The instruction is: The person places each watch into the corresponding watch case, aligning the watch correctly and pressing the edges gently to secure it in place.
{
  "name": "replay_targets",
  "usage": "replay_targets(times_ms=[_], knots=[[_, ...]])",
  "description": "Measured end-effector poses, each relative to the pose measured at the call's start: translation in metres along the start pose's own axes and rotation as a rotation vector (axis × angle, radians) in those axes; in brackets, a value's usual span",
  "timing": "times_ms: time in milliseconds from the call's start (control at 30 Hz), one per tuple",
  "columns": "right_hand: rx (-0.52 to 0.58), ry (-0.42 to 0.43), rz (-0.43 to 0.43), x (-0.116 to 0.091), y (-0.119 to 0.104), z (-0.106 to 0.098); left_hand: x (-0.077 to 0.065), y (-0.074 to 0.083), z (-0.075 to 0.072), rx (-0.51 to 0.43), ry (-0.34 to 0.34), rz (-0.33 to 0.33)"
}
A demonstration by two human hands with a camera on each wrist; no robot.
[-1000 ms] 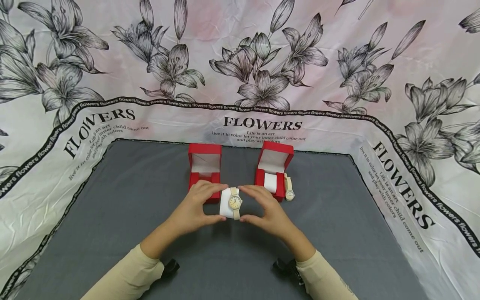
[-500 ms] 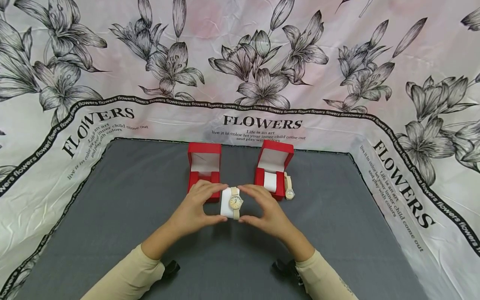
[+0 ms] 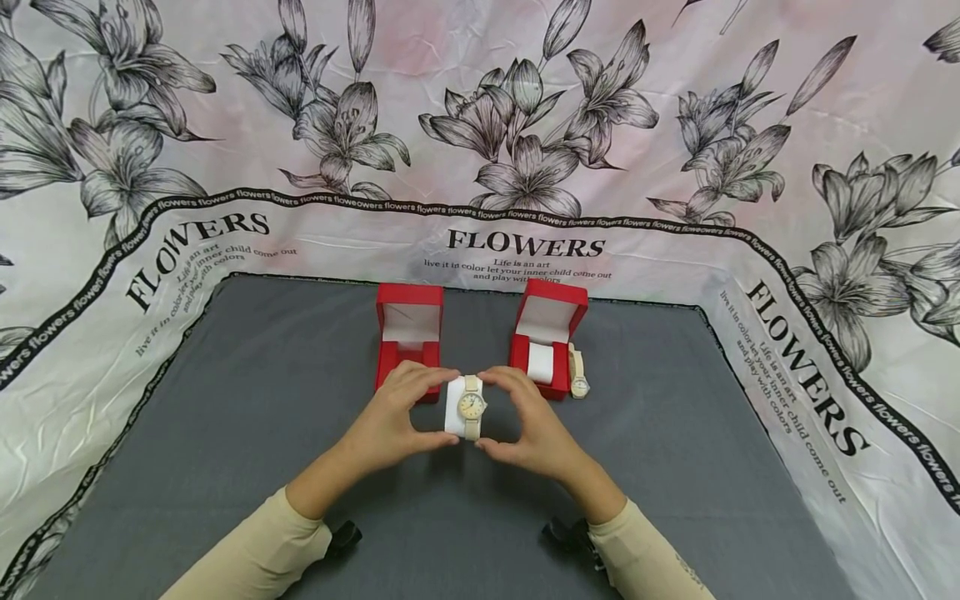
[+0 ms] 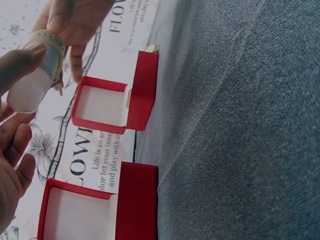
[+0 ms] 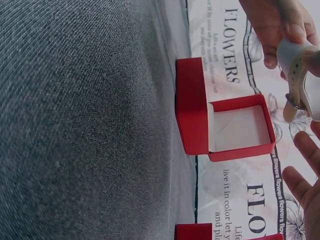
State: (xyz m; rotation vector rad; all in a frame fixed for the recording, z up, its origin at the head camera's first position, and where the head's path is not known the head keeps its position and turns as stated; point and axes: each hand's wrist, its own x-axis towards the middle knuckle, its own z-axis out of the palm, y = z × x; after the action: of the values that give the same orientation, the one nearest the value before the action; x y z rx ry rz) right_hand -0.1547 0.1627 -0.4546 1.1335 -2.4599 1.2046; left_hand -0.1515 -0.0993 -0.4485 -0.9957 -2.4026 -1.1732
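A wristwatch point(image 3: 472, 407) with a cream strap and a round pale face is wrapped around a white watch cushion point(image 3: 453, 410), held up over the table between both hands. My left hand point(image 3: 386, 417) pinches the cushion's left end between thumb and fingers. On the opposite side, my right hand point(image 3: 531, 421) pinches the watch end, thumb below and fingers above. In the right wrist view the strap point(image 5: 298, 82) passes around the cushion, its buckle and loose tail at the underside. The cushion's oval end point(image 4: 31, 92) faces the left wrist camera.
Behind the left hand stands an open red box point(image 3: 409, 321). A second open red box point(image 3: 550, 321), with a white cushion point(image 3: 540, 363) inside, stands to the right. Beside it on the grey cloth point(image 3: 465, 533) lies another cream-strapped watch point(image 3: 578, 375). A flower-printed cloth point(image 3: 525, 187) hangs behind.
The cushion and watch have shifted very slightly right in the hands, and the strap stands a little straighter. Both hands keep their grip; the boxes and the other watch stay in place.
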Motion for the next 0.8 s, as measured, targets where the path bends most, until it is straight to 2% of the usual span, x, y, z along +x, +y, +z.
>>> replay_targets(times_ms=[267, 567, 800], knots=[[-0.03, 0.004, -0.02, 0.0008, 0.0009, 0.0022, 0.0002, -0.0001, 0.0018, -0.004, 0.006, 0.01], [-0.036, -0.004, -0.004, -0.0006, 0.0034, 0.005, -0.0002, 0.0009, 0.0037, 0.006, -0.012, 0.016], [-0.08, 0.027, -0.033, -0.0005, 0.0032, 0.0074, -0.001, 0.0009, 0.0062, 0.016, -0.014, 0.017]])
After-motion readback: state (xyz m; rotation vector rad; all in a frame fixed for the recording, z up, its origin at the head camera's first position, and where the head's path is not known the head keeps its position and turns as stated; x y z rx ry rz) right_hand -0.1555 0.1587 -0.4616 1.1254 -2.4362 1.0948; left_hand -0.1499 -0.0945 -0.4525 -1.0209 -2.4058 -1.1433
